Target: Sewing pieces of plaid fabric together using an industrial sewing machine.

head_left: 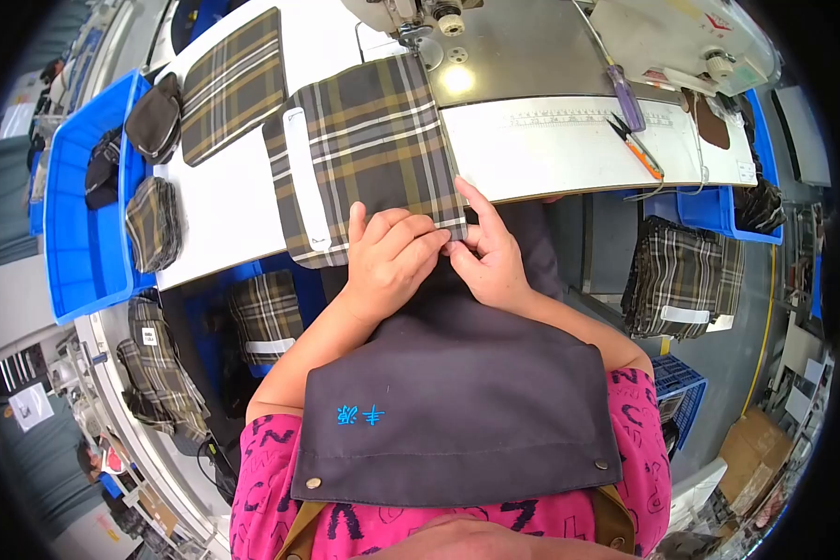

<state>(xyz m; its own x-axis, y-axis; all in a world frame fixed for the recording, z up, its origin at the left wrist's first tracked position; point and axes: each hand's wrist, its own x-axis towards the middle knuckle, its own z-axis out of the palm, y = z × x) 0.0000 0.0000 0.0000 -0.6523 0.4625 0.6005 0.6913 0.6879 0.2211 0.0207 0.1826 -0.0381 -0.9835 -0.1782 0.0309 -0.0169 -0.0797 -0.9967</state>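
A plaid fabric piece [373, 140] in dark grey, olive and white, with a white strip [306, 177] along its left side, lies on the white table and hangs a little past its front edge. Its far edge reaches under the sewing machine head [420, 21]. My left hand [387, 257] is closed on the near edge, thumb and fingertips meeting at the near right corner. At that same corner my right hand [491, 257] pinches the cloth, its index finger stretched up along the right edge. What lies between the fingertips is too small to make out.
Another plaid panel [238, 84] lies at the table's far left, by a blue bin [84, 271] with dark pieces. Orange-handled thread snips [646, 161] and a purple-handled screwdriver [627, 101] lie to the right. Plaid stacks [677, 275] hang below the table's right side.
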